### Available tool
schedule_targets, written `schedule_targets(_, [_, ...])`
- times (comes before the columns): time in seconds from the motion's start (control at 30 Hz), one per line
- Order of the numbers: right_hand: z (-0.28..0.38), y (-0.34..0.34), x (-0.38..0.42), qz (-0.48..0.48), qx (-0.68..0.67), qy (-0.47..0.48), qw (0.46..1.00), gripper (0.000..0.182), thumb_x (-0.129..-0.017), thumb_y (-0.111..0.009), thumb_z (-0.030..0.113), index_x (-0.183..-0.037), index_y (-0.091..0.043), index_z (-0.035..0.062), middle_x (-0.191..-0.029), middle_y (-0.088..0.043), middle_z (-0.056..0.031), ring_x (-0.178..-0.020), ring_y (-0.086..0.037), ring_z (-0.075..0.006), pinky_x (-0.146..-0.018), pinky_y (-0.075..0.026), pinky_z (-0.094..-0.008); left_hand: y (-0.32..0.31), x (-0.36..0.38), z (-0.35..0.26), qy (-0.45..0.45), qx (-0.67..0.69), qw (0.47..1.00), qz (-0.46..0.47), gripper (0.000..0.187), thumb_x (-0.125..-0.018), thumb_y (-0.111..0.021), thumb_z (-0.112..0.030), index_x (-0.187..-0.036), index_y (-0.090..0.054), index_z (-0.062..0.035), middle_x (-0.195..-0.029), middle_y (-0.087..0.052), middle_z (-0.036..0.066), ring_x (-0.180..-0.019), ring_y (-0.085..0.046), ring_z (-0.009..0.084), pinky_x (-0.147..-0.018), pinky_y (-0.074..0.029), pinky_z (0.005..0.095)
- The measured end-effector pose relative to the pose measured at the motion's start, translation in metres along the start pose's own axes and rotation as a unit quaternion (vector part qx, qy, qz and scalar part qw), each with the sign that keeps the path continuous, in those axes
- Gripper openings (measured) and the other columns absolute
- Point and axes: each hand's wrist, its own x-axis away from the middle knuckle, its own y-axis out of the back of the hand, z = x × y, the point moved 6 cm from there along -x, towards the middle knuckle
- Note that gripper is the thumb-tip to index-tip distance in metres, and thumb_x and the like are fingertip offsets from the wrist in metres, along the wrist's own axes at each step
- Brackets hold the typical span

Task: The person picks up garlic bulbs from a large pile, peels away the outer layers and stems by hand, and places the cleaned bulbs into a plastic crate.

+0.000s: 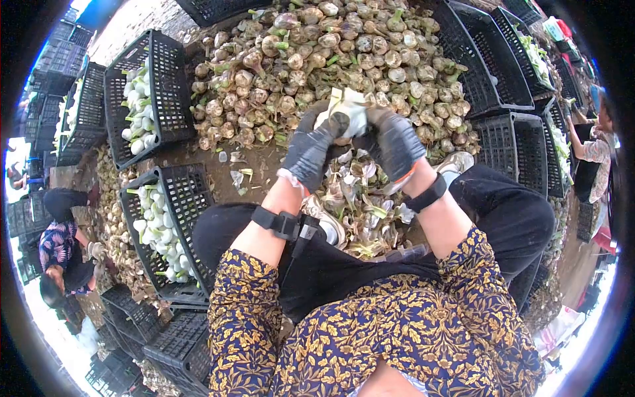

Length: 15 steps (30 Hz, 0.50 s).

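Observation:
Both of my hands wear dark, dirty gloves and meet in front of me, above the ground between my knees. My left hand (309, 142) is closed on a pale garlic bulb (352, 112) from the left, its thumb pressed against the bulb. From the other side my right hand (393, 142) curls its fingers against the same bulb. Part of the bulb is hidden behind the gloves. Below my hands lies a litter of peeled garlic skins (360, 192). Just beyond them rises a large heap of unpeeled garlic bulbs (317, 59).
Black crates of white garlic stand at my left, a farther crate (169, 86) and a nearer one (188, 182). More black crates (479, 56) line the right side. One person (63, 245) crouches at far left; another person (595, 145) is at far right.

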Motion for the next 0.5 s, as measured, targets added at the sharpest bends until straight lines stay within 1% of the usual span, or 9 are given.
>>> schedule_targets(0.03, [-0.003,-0.001,0.002,-0.005,-0.179,-0.066,0.982,0.021,-0.085,-0.045,0.019,-0.086,-0.058,0.0022,-0.077,-0.061,-0.006,-0.065,-0.057,-0.0157,-0.061,-0.048,-0.0275,0.0,-0.001,0.008,0.07,0.108,0.991,0.024,0.037,-0.08,-0.059,-0.025,-0.11,-0.048,-0.0067,-0.098,-0.056,0.008,-0.081,-0.058,0.0187,-0.064,-0.051,0.0305])
schedule_targets(0.1, [0.004,-0.008,0.007,-0.002,-0.159,-0.049,0.986,0.02,-0.085,-0.044,0.018,-0.087,-0.057,0.0023,-0.079,-0.061,-0.0062,-0.066,-0.057,-0.016,-0.061,-0.049,-0.028,-0.004,-0.002,0.021,0.165,0.268,0.947,0.059,0.038,-0.08,-0.059,-0.035,-0.106,-0.049,-0.0095,-0.094,-0.057,0.006,-0.074,-0.059,0.0169,-0.059,-0.051,0.0273])
schedule_targets(0.2, [0.0,0.006,0.001,-0.009,-0.092,-0.019,0.996,0.019,-0.086,-0.042,0.015,-0.087,-0.057,0.0017,-0.084,-0.06,-0.0079,-0.068,-0.058,-0.0177,-0.062,-0.049,-0.0295,0.002,0.0,0.018,0.119,0.121,0.985,0.007,0.036,-0.081,-0.056,-0.037,-0.106,-0.05,-0.0125,-0.094,-0.056,0.006,-0.073,-0.058,0.0174,-0.057,-0.051,0.0278])
schedule_targets(0.23, [0.012,0.008,-0.002,-0.005,0.181,0.117,0.977,0.019,-0.086,-0.042,0.014,-0.087,-0.056,0.0011,-0.084,-0.06,-0.0083,-0.069,-0.058,-0.018,-0.062,-0.049,-0.0294,0.003,0.0,0.019,0.159,0.036,0.987,-0.018,0.032,-0.083,-0.053,-0.037,-0.106,-0.05,-0.0143,-0.093,-0.056,0.006,-0.071,-0.058,0.017,-0.056,-0.05,0.0282])
schedule_targets(0.27, [0.02,0.001,0.001,0.001,0.436,0.243,0.866,0.019,-0.086,-0.042,0.013,-0.087,-0.056,0.0004,-0.085,-0.06,-0.0087,-0.07,-0.058,-0.0182,-0.062,-0.049,-0.0293,0.005,-0.002,0.021,0.159,0.037,0.986,-0.02,0.032,-0.083,-0.053,-0.037,-0.106,-0.05,-0.0143,-0.093,-0.056,0.006,-0.071,-0.058,0.017,-0.056,-0.05,0.0282])
schedule_targets(0.33, [0.023,-0.001,0.005,-0.002,0.439,0.233,0.868,0.019,-0.086,-0.041,0.012,-0.088,-0.056,-0.0004,-0.087,-0.06,-0.0092,-0.075,-0.058,-0.0178,-0.065,-0.049,-0.0293,0.003,-0.008,0.027,0.184,0.158,0.97,0.004,0.03,-0.085,-0.05,-0.034,-0.108,-0.05,-0.0142,-0.094,-0.056,0.005,-0.07,-0.057,0.0168,-0.056,-0.05,0.0293])
schedule_targets(0.37, [0.028,-0.004,0.009,0.025,0.145,0.136,0.98,0.02,-0.086,-0.04,0.012,-0.089,-0.056,-0.0005,-0.088,-0.06,-0.0097,-0.077,-0.058,-0.0181,-0.066,-0.05,-0.0292,0.002,-0.009,0.026,0.184,0.158,0.97,0.004,0.03,-0.085,-0.05,-0.034,-0.108,-0.05,-0.0142,-0.094,-0.056,0.005,-0.07,-0.057,0.0168,-0.056,-0.05,0.0293])
schedule_targets(0.4, [0.024,-0.011,0.012,0.051,-0.164,0.023,0.985,0.021,-0.087,-0.039,0.011,-0.091,-0.056,-0.0006,-0.089,-0.059,-0.0102,-0.079,-0.058,-0.0184,-0.068,-0.05,-0.0291,0.001,-0.012,0.022,0.165,0.201,0.966,-0.008,0.028,-0.086,-0.05,-0.032,-0.106,-0.051,-0.0135,-0.093,-0.056,0.005,-0.072,-0.056,0.0173,-0.057,-0.051,0.0294])
schedule_targets(0.5, [0.041,-0.005,0.019,0.047,-0.254,0.08,0.963,0.023,-0.088,-0.041,0.013,-0.101,-0.051,-0.0025,-0.093,-0.058,-0.0117,-0.081,-0.057,-0.0202,-0.069,-0.051,-0.032,0.005,-0.015,0.015,0.128,0.284,0.95,-0.033,0.024,-0.086,-0.049,-0.029,-0.103,-0.053,-0.0121,-0.092,-0.056,0.007,-0.074,-0.055,0.0184,-0.06,-0.051,0.0297])
